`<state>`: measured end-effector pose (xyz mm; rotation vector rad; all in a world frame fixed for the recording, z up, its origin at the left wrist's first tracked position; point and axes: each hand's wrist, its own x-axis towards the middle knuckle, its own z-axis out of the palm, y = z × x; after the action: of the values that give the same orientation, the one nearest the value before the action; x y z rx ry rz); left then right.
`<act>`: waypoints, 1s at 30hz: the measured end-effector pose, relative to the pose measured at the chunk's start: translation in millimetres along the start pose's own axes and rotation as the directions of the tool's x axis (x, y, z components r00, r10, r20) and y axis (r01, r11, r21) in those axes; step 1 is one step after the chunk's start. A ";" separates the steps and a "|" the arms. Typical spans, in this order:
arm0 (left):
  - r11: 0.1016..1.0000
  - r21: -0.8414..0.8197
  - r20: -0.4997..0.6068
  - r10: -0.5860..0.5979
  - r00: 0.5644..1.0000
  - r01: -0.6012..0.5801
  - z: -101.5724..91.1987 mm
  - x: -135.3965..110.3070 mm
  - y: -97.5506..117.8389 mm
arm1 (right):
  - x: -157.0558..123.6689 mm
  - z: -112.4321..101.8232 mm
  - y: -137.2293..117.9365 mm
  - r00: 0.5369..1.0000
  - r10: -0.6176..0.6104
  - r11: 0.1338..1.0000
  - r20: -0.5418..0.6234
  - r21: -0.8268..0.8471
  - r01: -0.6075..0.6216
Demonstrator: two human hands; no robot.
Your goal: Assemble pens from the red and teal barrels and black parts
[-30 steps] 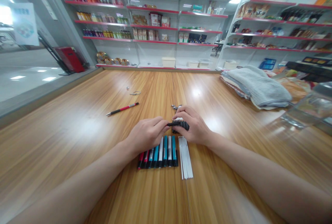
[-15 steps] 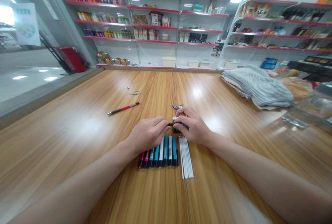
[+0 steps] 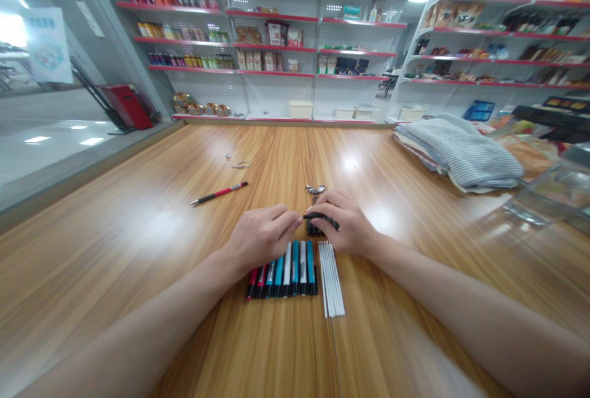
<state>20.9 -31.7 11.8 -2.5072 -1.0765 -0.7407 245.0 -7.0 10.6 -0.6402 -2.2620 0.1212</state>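
My left hand [image 3: 260, 237] and my right hand [image 3: 343, 223] meet over the middle of the wooden table [image 3: 138, 250]. The right hand pinches a short black pen part [image 3: 318, 217]. My left hand's thumb and forefinger are pinched together at that part's left end, on something too small to make out. Just below the hands lies a row of several pen barrels [image 3: 283, 270] in red, blue, white and black, side by side. To their right lies a bundle of thin white refills [image 3: 332, 278]. A few small metal bits [image 3: 315, 189] lie just beyond my right hand.
A red and black pen [image 3: 219, 193] lies alone to the left, with a metal ring [image 3: 240, 165] and a tiny piece farther back. Folded striped cloth [image 3: 461, 152] is stacked at the right, clear plastic containers [image 3: 548, 192] beside it. Shop shelves [image 3: 276, 48] stand behind the table.
My right hand has drawn the black part slightly to the right, so a small gap has opened between it and my left fingertips. Everything on the table lies as before.
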 end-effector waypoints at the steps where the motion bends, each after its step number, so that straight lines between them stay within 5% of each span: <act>1: 1.000 0.000 0.006 -0.012 1.000 0.012 -0.2 0.1 0.2 | 0.0 -0.2 0.1 1.000 -0.001 1.000 -0.010 -0.001 0.001; 12: 0.998 -0.002 0.006 -0.056 0.998 0.056 1.3 -0.1 -0.3 | -1.1 0.5 0.4 0.995 -0.036 0.999 -0.097 -0.010 0.036; 30: 0.986 0.050 0.027 -0.161 0.987 0.160 1.6 0.9 -1.5 | -1.3 -0.8 -0.6 0.998 -0.040 0.998 -0.056 0.049 0.043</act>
<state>20.8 -29.4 11.1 -2.4205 -1.3037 -0.7118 246.1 -8.2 10.5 -0.5629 -2.2108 0.1375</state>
